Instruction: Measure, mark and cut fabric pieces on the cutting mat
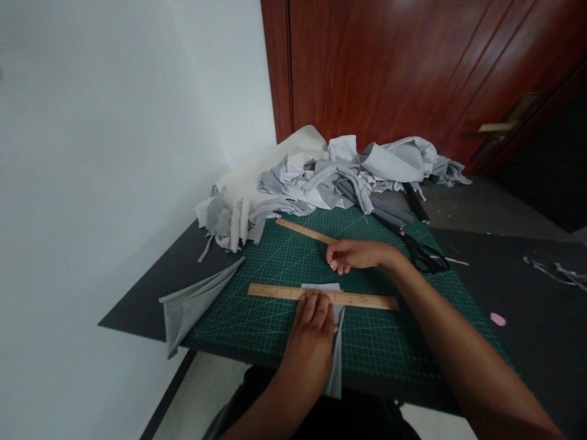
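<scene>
Holding a wooden ruler down with the left hand, with fingers laid flat on top rather than wrapped around it. Pinned beneath, near the front of the green cutting mat: a gray fabric strip, showing a paler end past the ruler's far edge and reaching past the mat's near edge toward the lap. Holding the right hand farther up, at the end of a second wooden ruler, with fingers curled inward (cannot tell whether pinching something small or gripping nothing). Would judge the laying-out of this strip done, with the ruler set across it. Cannot make out a drawn line or a cut along that edge, so would count any marking or cutting there as left. Lying to the right, out of both hands: black-handled scissors. Heaped at the back against the door: a pile of gray and white cloth. Draped over the left edge: a folded gray fabric piece, finished or waiting, impossible to say.
</scene>
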Demonstrator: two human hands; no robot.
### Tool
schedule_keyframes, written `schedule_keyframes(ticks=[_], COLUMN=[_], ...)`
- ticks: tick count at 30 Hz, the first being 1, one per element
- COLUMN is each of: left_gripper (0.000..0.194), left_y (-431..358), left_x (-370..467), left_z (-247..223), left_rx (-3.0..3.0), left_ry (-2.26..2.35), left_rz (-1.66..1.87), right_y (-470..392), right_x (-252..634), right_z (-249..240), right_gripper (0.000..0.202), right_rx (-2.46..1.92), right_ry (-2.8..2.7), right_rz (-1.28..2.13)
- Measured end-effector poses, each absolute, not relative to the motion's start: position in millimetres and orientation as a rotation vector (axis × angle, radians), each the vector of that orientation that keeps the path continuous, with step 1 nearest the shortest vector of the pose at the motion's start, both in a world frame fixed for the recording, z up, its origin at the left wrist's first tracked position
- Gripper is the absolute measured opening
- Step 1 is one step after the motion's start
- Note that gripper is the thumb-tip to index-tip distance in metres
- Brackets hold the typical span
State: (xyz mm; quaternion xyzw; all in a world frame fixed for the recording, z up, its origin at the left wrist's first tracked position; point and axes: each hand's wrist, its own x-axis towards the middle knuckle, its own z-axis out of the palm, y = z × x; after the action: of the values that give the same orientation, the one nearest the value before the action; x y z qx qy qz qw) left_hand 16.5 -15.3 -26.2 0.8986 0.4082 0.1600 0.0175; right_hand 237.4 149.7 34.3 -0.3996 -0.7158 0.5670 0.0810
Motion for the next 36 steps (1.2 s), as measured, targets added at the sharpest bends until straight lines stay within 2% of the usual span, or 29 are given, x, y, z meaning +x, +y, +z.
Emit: schedule_keyframes(ticks=[3,5,14,19,25,36], left_gripper=[0.046,0.047,0.043,0.043,0.042,0.044], left_y=[-16,-16,-15,-15,-14,-14], left_x=[16,16,19,19,20,18], left_z=[-25,-25,-26,-28,-31,-29], left_rx=[2.769,2.745,2.71,2.689,2.682,2.695], left_ry=[1.266,1.265,1.271,1.281,1.275,1.275], left_rz=[0.513,0.525,0.558,0.62,0.628,0.652], right_y=[140,132,108,105,100,96], right_x=[221,206,163,160,156,154], right_z=[45,49,45,43,39,39], right_gripper=[0.005,0.005,0.013,0.009,0.013,0.022], right_rx=[-0.97,-0.894,-1.122,-1.179,-1.222,-1.156], right_ry=[-2.346,-2.385,-2.394,-2.446,-2.489,-2.588], right_rz=[1.406,1.3,0.992,0.94,0.79,0.789])
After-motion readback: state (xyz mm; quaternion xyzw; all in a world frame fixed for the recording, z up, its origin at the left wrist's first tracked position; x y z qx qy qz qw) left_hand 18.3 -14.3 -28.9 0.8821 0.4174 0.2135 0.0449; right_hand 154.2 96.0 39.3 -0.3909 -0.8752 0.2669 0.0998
